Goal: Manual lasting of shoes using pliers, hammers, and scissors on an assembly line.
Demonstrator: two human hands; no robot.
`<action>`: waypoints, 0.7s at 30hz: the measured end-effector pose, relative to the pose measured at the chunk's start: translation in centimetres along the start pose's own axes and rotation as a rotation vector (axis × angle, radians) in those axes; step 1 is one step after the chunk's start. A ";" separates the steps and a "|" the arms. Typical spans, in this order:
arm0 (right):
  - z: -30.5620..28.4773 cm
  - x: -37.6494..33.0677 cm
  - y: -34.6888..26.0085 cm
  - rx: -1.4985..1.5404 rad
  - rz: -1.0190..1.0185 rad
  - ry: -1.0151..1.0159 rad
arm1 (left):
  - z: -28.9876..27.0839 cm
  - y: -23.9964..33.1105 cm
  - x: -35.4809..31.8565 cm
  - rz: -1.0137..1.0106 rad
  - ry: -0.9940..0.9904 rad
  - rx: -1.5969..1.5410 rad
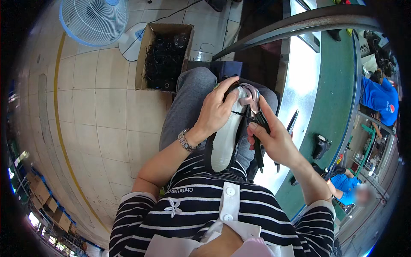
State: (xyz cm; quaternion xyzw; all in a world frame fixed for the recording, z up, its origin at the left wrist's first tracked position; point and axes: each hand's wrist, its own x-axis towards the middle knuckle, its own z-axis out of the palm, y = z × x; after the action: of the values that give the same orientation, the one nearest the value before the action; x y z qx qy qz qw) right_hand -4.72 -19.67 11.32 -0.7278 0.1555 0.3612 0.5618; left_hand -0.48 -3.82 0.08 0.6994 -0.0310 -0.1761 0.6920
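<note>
A shoe with a black upper and a pale insole [224, 141] lies lengthwise over my lap, toe pointing away from me. My left hand [216, 109] wraps around its front part, fingers over the toe. My right hand [272, 137] grips the shoe's right side and holds a thin black strap or lace [258, 147] that hangs down. A pinkish metal piece [250, 97] sits at the shoe's toe between both hands. A metal watch is on my left wrist.
A cardboard box of black cords [165, 58] stands on the tiled floor ahead, beside a white fan [94, 19]. A green conveyor belt [334, 98] with a steel edge runs on my right, carrying a black shoe [321, 146]. People in blue shirts sit beyond it.
</note>
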 end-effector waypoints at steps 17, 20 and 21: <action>1.6 -1.0 3.9 -0.707 -0.268 0.215 | -2.0 0.7 -1.4 0.365 0.113 0.317; 1.5 -1.3 2.1 -0.875 -0.140 0.198 | -3.0 0.6 -1.2 0.555 -0.061 0.555; 1.6 -1.3 2.1 -0.880 -0.142 0.205 | -2.9 0.7 -1.1 0.564 -0.059 0.552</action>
State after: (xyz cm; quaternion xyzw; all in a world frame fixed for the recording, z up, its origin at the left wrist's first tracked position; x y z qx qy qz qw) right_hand -7.49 -19.12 10.61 -0.9381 -0.0081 0.2797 0.2041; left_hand -0.50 -0.81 0.95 0.8179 -0.2878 0.0157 0.4981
